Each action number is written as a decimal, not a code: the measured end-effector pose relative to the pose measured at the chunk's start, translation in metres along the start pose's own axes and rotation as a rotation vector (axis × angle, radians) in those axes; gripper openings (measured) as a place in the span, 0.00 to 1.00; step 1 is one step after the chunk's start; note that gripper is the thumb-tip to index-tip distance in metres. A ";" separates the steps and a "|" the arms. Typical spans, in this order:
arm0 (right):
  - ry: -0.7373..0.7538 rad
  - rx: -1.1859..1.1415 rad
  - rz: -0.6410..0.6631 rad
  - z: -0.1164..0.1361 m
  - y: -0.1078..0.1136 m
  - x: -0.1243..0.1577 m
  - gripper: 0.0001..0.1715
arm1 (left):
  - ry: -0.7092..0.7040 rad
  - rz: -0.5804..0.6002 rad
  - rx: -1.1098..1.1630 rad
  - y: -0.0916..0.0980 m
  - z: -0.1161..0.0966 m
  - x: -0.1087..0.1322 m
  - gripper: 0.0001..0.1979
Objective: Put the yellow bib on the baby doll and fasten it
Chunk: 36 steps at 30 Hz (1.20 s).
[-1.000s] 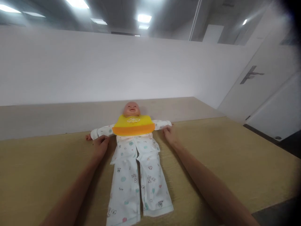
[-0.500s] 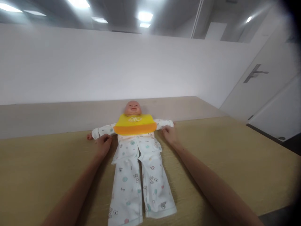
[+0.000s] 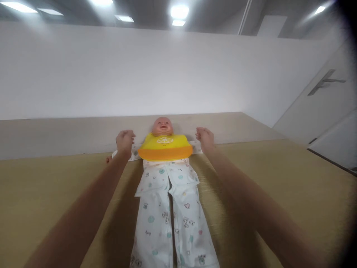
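Observation:
A baby doll [image 3: 162, 127] lies on its back, head toward the wall and arms stretched out sideways. It wears white printed pyjamas [image 3: 164, 178] and a yellow bib [image 3: 165, 140] with an orange lower pocket and a white citrus-slice print. My left hand [image 3: 125, 142] is raised over the sleeve at picture left, fingers curled in a loose fist with nothing visible in them. Level with it on the other side, my right hand [image 3: 205, 138] hovers over the other sleeve, also curled and holding nothing visible. It hides the doll's hand there.
The doll rests on a wooden table [image 3: 264, 175], with a pale raised panel [image 3: 69, 134] behind it. Beyond stands a white wall [image 3: 139, 70]. A white door with a metal handle [image 3: 325, 82] is at the far right. Bright lamps show overhead.
Both hands have lifted from beside the doll's sleeves and moved up toward its head level, ending above the arms. The view has shifted slightly. The doll and bib lie as before.

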State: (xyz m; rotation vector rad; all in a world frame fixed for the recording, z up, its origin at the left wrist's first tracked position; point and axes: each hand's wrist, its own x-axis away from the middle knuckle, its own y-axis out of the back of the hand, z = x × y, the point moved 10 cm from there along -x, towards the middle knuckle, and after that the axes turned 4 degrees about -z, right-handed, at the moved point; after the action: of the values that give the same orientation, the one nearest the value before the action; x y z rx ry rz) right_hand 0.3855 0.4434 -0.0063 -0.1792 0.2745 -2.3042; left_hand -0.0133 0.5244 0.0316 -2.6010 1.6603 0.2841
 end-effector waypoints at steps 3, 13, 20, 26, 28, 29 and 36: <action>-0.146 -0.025 0.035 -0.008 -0.028 -0.025 0.08 | 0.194 0.044 0.098 -0.029 0.013 -0.027 0.10; -0.568 0.025 0.590 -0.086 -0.121 -0.033 0.26 | 0.544 0.483 0.146 -0.120 0.047 -0.019 0.25; -0.554 -0.048 0.761 -0.099 -0.145 -0.024 0.31 | 0.518 0.655 0.171 -0.144 0.056 -0.027 0.27; -0.516 -0.184 0.704 -0.078 -0.141 -0.011 0.27 | 0.424 0.714 0.198 -0.137 0.031 -0.021 0.31; -0.490 -0.238 0.697 -0.067 -0.138 -0.007 0.26 | 0.377 0.734 0.213 -0.135 0.019 -0.015 0.32; -0.464 -0.249 0.700 -0.063 -0.136 -0.006 0.26 | 0.356 0.744 0.221 -0.136 0.015 -0.013 0.32; -0.290 -0.230 0.750 -0.041 -0.107 0.016 0.20 | 0.261 0.779 0.205 -0.123 0.006 0.027 0.32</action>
State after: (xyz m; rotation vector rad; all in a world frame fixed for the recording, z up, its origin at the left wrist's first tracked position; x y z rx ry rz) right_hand 0.2905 0.5083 -0.0185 -0.4397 0.3800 -1.4799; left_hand 0.1080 0.5530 0.0136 -1.7967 2.5665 -0.2133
